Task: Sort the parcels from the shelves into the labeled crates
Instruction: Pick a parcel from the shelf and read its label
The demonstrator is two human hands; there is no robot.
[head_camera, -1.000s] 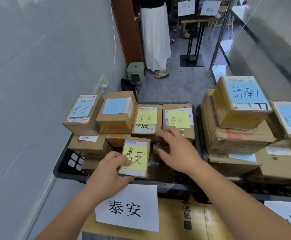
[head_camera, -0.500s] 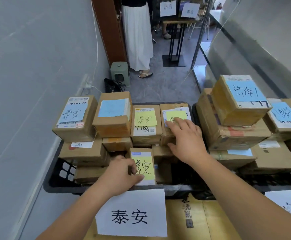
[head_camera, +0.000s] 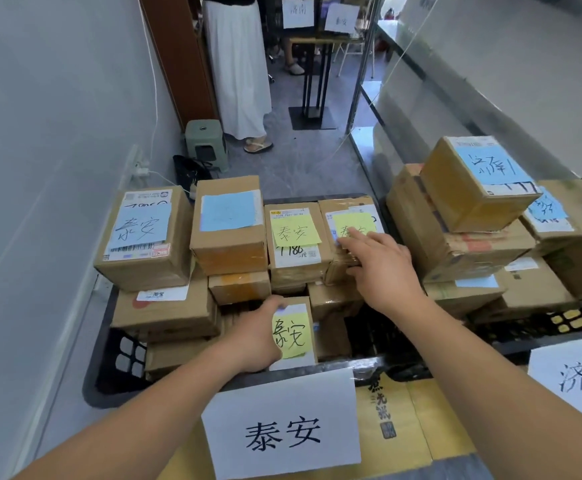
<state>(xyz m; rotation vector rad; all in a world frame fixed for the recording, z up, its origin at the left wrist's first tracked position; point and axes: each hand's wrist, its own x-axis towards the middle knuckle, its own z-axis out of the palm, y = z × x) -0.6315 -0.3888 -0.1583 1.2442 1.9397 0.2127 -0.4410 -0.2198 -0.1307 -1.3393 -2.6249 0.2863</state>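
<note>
Head view: your left hand (head_camera: 253, 336) grips the small parcel (head_camera: 294, 332) in the black crate (head_camera: 123, 362); right hand (head_camera: 381, 263), fingers straight, presses a stacked box (head_camera: 348, 216). Push harder and the stack may topple.

Bright, even indoor light, soft shadows.
Beyond the black plastic crate (head_camera: 116, 372) the walls bow with wide-angle distortion; far doorway signs look soft.

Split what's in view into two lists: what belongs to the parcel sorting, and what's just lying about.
Job:
left hand holding the small yellow-note parcel
right hand on the top-row parcel
black crate
泰安 sign

Lying about:
green stool
black bag
</note>
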